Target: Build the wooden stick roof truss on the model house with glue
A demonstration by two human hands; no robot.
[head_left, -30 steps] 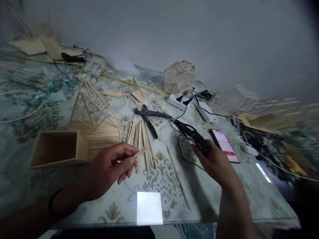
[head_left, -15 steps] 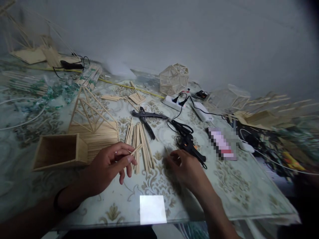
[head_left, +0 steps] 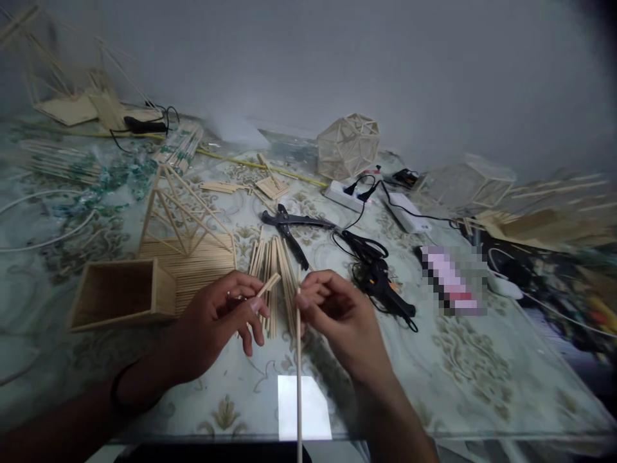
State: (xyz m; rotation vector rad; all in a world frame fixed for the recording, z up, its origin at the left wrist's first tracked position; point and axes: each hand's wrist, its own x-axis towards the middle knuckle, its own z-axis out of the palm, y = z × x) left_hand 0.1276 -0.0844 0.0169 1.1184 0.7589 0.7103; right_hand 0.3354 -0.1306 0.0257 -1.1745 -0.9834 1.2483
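My left hand (head_left: 226,318) pinches short wooden sticks (head_left: 270,283) between thumb and fingers. Close by on the right, my right hand (head_left: 340,318) grips one long thin wooden stick (head_left: 299,386), which points down past the table's front edge. Under and behind the hands lies a fanned pile of wooden sticks (head_left: 273,315). To the left, a panel of sticks (head_left: 207,260) bears a triangular stick frame (head_left: 166,199), with an open wooden box (head_left: 164,289) against it. A black hand cutter (head_left: 294,220) rests behind the pile.
Right of my right hand lie a black glue gun (head_left: 383,286) and a pixelated phone-like object (head_left: 448,276). A white power strip (head_left: 344,196) with plugs stands behind. Geometric stick frames (head_left: 348,146), bundled sticks (head_left: 178,148) and a white cable (head_left: 53,193) occupy the back and left.
My right hand has moved left from beside the glue gun to near my left hand, and the long stick now shows in it. My left hand keeps its hold.
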